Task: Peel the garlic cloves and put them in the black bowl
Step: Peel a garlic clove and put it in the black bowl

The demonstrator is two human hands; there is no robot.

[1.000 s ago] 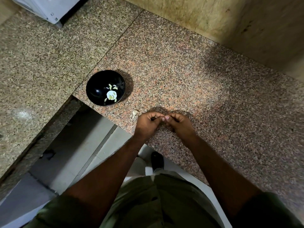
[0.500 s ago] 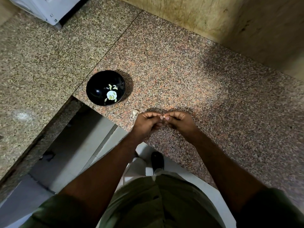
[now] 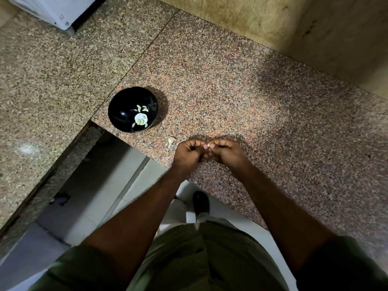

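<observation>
At the near edge of the frame, olive-green clothing point(image 3: 189, 259) fills the bottom and is cut off on three sides. A dark shoe point(image 3: 201, 202) stands on the pale floor point(image 3: 94, 196) below the surface's near edge; only its toe part shows, the remainder is hidden by the clothing.

Both forearms extend from the bottom corners and meet over the near edge of the granite surface point(image 3: 252, 101). The left hand point(image 3: 190, 153) and the right hand point(image 3: 227, 152) are knuckle to knuckle, fingers curled inward. Between the two thumb tips a small pale garlic clove point(image 3: 208, 145) is pinched by both hands. Only a sliver of it shows; the curled fingers hide the rest, so it cannot be told whether skin remains on it. Whether the hands rest on the surface or hang just above it cannot be told.

Just beside the left hand, toward the surface's near-left corner, a pale garlic piece point(image 3: 171, 141) lies on the granite. It is too small to tell whether it is a whole clove or loose skin.

Farther in, near the same corner, the black bowl point(image 3: 119, 110) stands upright, apart from the hands. It holds several pale peeled cloves point(image 3: 140, 119) gathered low in its right half; a bright reflection there makes an exact count impossible.

At the far edge a tan wall point(image 3: 273, 22) rises. In the far-left corner of the frame a white appliance point(image 3: 48, 9) is cut off by the frame.
</observation>
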